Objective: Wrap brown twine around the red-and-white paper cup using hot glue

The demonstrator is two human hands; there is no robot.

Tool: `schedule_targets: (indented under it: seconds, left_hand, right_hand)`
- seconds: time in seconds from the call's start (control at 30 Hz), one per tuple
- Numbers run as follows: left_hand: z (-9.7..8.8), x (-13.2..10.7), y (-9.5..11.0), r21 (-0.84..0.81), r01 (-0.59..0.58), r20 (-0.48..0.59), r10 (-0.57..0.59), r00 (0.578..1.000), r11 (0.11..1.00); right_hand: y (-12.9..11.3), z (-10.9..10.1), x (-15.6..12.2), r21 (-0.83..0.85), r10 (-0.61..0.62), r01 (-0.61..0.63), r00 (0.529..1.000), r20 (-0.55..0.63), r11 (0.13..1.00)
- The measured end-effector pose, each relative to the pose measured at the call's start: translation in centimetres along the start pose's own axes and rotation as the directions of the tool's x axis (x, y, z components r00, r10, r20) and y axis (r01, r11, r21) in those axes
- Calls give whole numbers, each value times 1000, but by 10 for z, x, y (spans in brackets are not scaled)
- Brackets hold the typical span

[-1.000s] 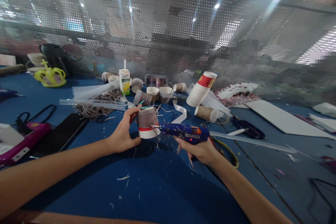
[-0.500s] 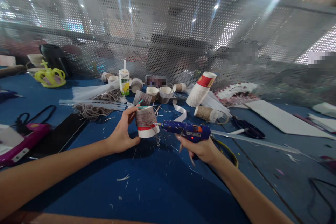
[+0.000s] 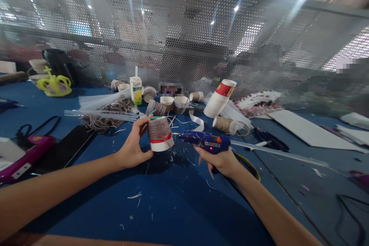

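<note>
My left hand (image 3: 135, 144) grips an upside-down paper cup (image 3: 162, 146) by its side, fingers at its upper end and thumb near the rim. Greyish-brown cord (image 3: 159, 128) is wound round the cup's upper part; a red band and white rim show below it. A thin teal-green piece (image 3: 154, 117) lies by the fingertips on top. My right hand (image 3: 220, 161) is closed round a blue hot glue gun (image 3: 204, 141) with a lit red light. Its nozzle points left at the cup, close to the lower edge of the cord. A long clear glue stick (image 3: 276, 152) sticks out of its back.
Behind the cup lie a cord heap (image 3: 106, 117), a drink carton (image 3: 136, 91) and several small cups. A leaning stack of paper cups (image 3: 217, 102), a twine roll (image 3: 225, 125) and scissors (image 3: 272, 140) are to the right. A magenta power strip (image 3: 31, 155) sits left.
The glue gun's nozzle has stayed beside the cup, with its tip a touch higher relative to the red band. The cup and both hands have otherwise hardly moved.
</note>
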State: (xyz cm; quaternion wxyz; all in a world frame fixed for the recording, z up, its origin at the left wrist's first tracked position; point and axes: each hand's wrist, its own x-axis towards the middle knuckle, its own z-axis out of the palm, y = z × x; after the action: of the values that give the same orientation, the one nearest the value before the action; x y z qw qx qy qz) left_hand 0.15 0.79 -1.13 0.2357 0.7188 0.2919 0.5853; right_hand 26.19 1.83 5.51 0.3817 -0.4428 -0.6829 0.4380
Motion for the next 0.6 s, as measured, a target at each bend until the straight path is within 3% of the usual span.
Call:
schedule_targets:
  seconds: [0.23, 0.43, 0.53, 0.6]
  left_hand:
    - [0, 1, 1, -6, -26, 12, 26, 1000, 1000]
    - [1, 0, 3, -20, -4, 9, 4, 1000, 1000]
    - [0, -2, 1, -29, 4, 12, -4, 1000, 1000]
    - [0, -2, 0, -17, -4, 5, 5, 1000, 1000]
  right_hand:
    - [11, -3, 5, -22, 34, -35, 999, -14, 999]
    - [12, -3, 5, -48, -19, 19, 1000, 15, 999]
    - [9, -2, 4, -127, -44, 47, 999, 29, 991]
    - [6, -3, 5, -275, -70, 69, 998, 5, 959]
